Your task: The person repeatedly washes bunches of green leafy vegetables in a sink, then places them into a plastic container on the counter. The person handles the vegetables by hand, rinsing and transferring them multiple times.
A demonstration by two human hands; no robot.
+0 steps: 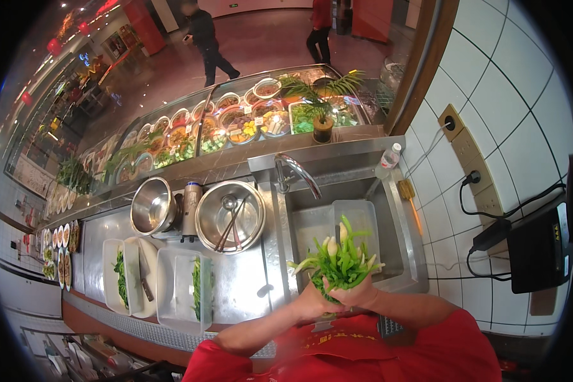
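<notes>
A bunch of leafy green vegetables (pixel 342 262) with pale, thick stem ends is gripped between both of my hands, close in front of my chest. My left hand (pixel 314 302) wraps around it from the left. From the right, my right hand (pixel 359 292) closes on the same bunch. The stem ends point up and away from me, over the near part of a steel sink (pixel 396 224). Inside the sink, a clear plastic container (pixel 363 215) lies just beyond the greens, partly hidden by them. A chrome faucet (pixel 300 173) curves over the basin.
Left of the sink are a steel bowl (pixel 210 215) holding a ladle and chopsticks, and another steel bowl (pixel 148 210). Two plastic bins (pixel 172 286) with greens flank a knife (pixel 146 287) on a round cutting board (pixel 149 253). A plastic bottle (pixel 388 161) stands at the sink's back corner.
</notes>
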